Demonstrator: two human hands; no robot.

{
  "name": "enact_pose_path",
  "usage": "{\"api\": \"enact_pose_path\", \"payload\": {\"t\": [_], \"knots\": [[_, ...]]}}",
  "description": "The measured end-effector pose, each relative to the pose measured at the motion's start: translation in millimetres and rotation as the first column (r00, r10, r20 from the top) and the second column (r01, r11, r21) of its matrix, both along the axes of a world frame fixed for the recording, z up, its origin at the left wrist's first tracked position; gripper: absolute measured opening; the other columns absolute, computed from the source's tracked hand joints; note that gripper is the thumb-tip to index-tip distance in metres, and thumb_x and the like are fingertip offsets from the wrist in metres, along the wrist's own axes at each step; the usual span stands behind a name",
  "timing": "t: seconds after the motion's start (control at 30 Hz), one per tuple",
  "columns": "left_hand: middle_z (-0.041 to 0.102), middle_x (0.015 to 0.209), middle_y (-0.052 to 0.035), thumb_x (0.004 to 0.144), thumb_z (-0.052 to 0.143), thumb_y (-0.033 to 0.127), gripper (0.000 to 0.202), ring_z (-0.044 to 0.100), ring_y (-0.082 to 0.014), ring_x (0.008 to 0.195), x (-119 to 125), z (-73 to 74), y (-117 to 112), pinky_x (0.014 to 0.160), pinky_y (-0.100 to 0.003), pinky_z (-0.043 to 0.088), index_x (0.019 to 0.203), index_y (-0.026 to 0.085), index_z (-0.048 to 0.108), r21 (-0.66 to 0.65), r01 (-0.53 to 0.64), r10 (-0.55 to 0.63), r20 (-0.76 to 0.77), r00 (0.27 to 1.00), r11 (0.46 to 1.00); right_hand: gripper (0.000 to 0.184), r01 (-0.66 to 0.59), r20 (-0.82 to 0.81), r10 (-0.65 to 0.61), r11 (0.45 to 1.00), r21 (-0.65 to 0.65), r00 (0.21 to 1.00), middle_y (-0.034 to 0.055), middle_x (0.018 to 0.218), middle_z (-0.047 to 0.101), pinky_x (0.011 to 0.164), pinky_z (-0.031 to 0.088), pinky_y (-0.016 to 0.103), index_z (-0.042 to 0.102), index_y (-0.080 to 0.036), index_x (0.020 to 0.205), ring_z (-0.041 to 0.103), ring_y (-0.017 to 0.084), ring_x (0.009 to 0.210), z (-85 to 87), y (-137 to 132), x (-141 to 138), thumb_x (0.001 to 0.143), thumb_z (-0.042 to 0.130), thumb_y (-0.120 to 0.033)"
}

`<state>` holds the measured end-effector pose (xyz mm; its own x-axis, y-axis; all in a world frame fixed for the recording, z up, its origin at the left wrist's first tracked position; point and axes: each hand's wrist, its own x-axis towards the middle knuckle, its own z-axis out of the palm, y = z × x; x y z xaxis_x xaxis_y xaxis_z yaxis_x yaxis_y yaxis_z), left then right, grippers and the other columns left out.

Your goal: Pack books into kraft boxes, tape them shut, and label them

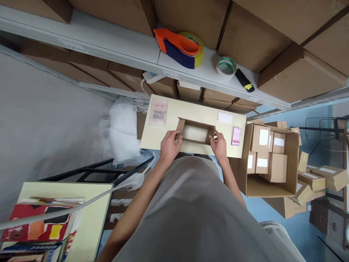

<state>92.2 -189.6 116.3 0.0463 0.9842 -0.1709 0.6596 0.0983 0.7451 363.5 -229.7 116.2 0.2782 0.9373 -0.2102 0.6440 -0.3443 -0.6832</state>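
Observation:
A small brown cardboard box (180, 127) stands on the pale yellow table (152, 137) in front of me, its top open. Through its middle a pale surface shows. My left hand (171, 145) grips the box's left end, fingers curled over the edge. At the opposite end, my right hand (219, 146) holds the right wall between thumb and fingers. Right of the box lie a white label (225, 117) and a phone (236, 136) with a pinkish screen. A clear packet with a pinkish print (158, 111) rests at the table's left end.
On the shelf (120, 45) above are an orange-and-blue tape dispenser (180, 49), a tape roll (226, 68) and a black utility knife (244, 80). To the right, a large carton (292, 163) holds several labelled boxes. Books (40, 222) lie at lower left.

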Motion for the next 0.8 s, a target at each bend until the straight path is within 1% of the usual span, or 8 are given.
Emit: {"api": "enact_pose_path", "payload": {"t": [0.17, 0.27, 0.4, 0.5, 0.57, 0.67, 0.73, 0.8], "knots": [[0.079, 0.126, -0.0162, 0.106, 0.048, 0.027, 0.033, 0.074, -0.0366, 0.125, 10.9, -5.7, -0.6, 0.118, -0.050, 0.057, 0.119, 0.023, 0.079, -0.056, 0.084, -0.087, -0.052, 0.995, 0.995, 0.061, -0.050, -0.115, 0.051, 0.999, 0.008, 0.992, 0.0183, 0.141, 0.069, 0.090, 0.073, 0.049, 0.062, -0.024, 0.164, 0.078, 0.029, 0.098, 0.3, -5.7, -0.5, 0.111, 0.059, -0.055], [0.078, 0.129, -0.0176, 0.103, 0.048, 0.023, 0.038, 0.071, -0.0383, 0.130, 11.8, -7.8, -3.5, 0.123, -0.053, 0.054, 0.125, 0.022, 0.079, -0.061, 0.104, -0.109, -0.077, 0.991, 0.993, 0.059, -0.047, -0.144, 0.050, 0.999, 0.026, 0.988, 0.0181, 0.146, 0.067, 0.093, 0.072, 0.048, 0.063, -0.026, 0.162, 0.078, 0.028, 0.101, 2.6, -8.2, -0.3, 0.113, 0.055, -0.057], [0.073, 0.143, -0.0187, 0.098, 0.051, 0.020, 0.047, 0.067, -0.0386, 0.143, 7.3, -7.3, -9.9, 0.129, -0.052, 0.051, 0.137, 0.020, 0.077, -0.063, 0.117, -0.122, -0.070, 0.990, 0.991, 0.058, 0.006, -0.132, -0.002, 1.000, 0.030, 0.991, 0.0173, 0.138, 0.070, 0.088, 0.070, 0.045, 0.067, -0.023, 0.157, 0.077, 0.026, 0.095, 3.6, 0.5, 3.4, 0.114, 0.054, -0.060], [0.070, 0.151, -0.0176, 0.096, 0.052, 0.018, 0.049, 0.065, -0.0376, 0.147, 5.1, -6.9, -15.1, 0.132, -0.051, 0.050, 0.138, 0.022, 0.076, -0.074, 0.132, -0.137, -0.065, 0.988, 0.988, 0.059, 0.055, -0.097, -0.053, 0.998, 0.024, 0.994, 0.0170, 0.131, 0.073, 0.089, 0.068, 0.047, 0.066, -0.019, 0.157, 0.074, 0.025, 0.085, -0.1, 19.3, 7.8, 0.113, 0.054, -0.058], [0.069, 0.152, -0.0180, 0.097, 0.051, 0.018, 0.048, 0.065, -0.0376, 0.147, 5.0, -6.8, -17.5, 0.132, -0.052, 0.050, 0.138, 0.022, 0.076, -0.076, 0.134, -0.139, -0.068, 0.988, 0.988, 0.059, 0.058, -0.087, -0.055, 0.998, 0.024, 0.995, 0.0160, 0.126, 0.075, 0.091, 0.067, 0.048, 0.067, -0.017, 0.156, 0.073, 0.024, 0.081, -3.9, 33.7, 10.6, 0.114, 0.053, -0.056], [0.067, 0.153, -0.0198, 0.103, 0.050, 0.023, 0.044, 0.065, -0.0383, 0.147, 5.1, -5.4, -17.8, 0.133, -0.054, 0.050, 0.139, 0.021, 0.076, -0.065, 0.138, -0.142, -0.062, 0.988, 0.988, 0.060, 0.017, -0.112, -0.015, 1.000, 0.022, 0.994, 0.0131, 0.117, 0.079, 0.096, 0.066, 0.048, 0.066, -0.018, 0.156, 0.075, 0.026, 0.083, -8.0, 48.8, 12.9, 0.113, 0.054, -0.059], [0.066, 0.155, -0.0201, 0.107, 0.051, 0.030, 0.043, 0.063, -0.0387, 0.150, 4.8, -2.8, -15.4, 0.134, -0.054, 0.048, 0.142, 0.021, 0.074, -0.053, 0.143, -0.146, -0.048, 0.988, 0.988, 0.060, -0.015, -0.140, 0.016, 1.000, 0.010, 0.990, 0.0106, 0.112, 0.081, 0.096, 0.065, 0.047, 0.068, -0.021, 0.153, 0.076, 0.027, 0.086, -8.2, 51.7, 12.3, 0.113, 0.056, -0.064], [0.064, 0.157, -0.0200, 0.108, 0.058, 0.040, 0.046, 0.061, -0.0393, 0.153, 4.2, 0.5, -10.9, 0.135, -0.054, 0.047, 0.150, 0.022, 0.069, -0.042, 0.152, -0.153, -0.023, 0.988, 0.987, 0.056, -0.040, -0.161, 0.040, 0.999, 0.002, 0.986, 0.0095, 0.111, 0.082, 0.097, 0.065, 0.046, 0.073, -0.025, 0.145, 0.077, 0.028, 0.090, -6.6, 49.0, 10.3, 0.113, 0.056, -0.068]]}}
